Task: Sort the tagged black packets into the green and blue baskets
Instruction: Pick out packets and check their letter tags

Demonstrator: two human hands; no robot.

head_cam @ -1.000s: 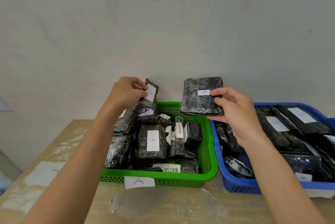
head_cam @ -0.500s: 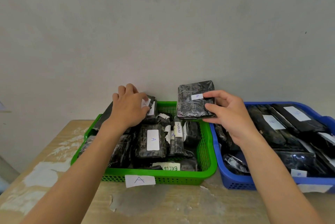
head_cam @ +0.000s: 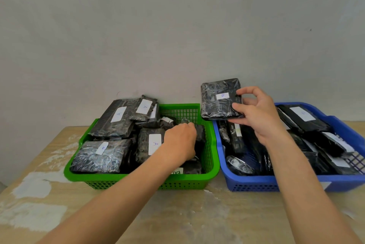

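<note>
My right hand [head_cam: 258,117] pinches a black packet tagged "B" [head_cam: 217,105] by its right edge, held up over the gap between the two baskets, at the blue basket's [head_cam: 256,184] back-left corner. My left hand [head_cam: 179,141] reaches down into the right part of the green basket [head_cam: 138,181], fingers curled among the packets; whether they grip one is hidden. The green basket holds several black packets tagged "A" [head_cam: 152,143], two leaning at the back left [head_cam: 118,119]. Black packets with white tags [head_cam: 302,117] fill the blue basket.
Both baskets stand side by side on a worn wooden table [head_cam: 177,214] with white patches, pushed close to a plain grey wall [head_cam: 177,36]. My left forearm crosses the green basket's front rim.
My left hand let go of the "A" packet at the back left and moved right, down into the green basket. My right hand carried the "B" packet rightward toward the blue basket.
</note>
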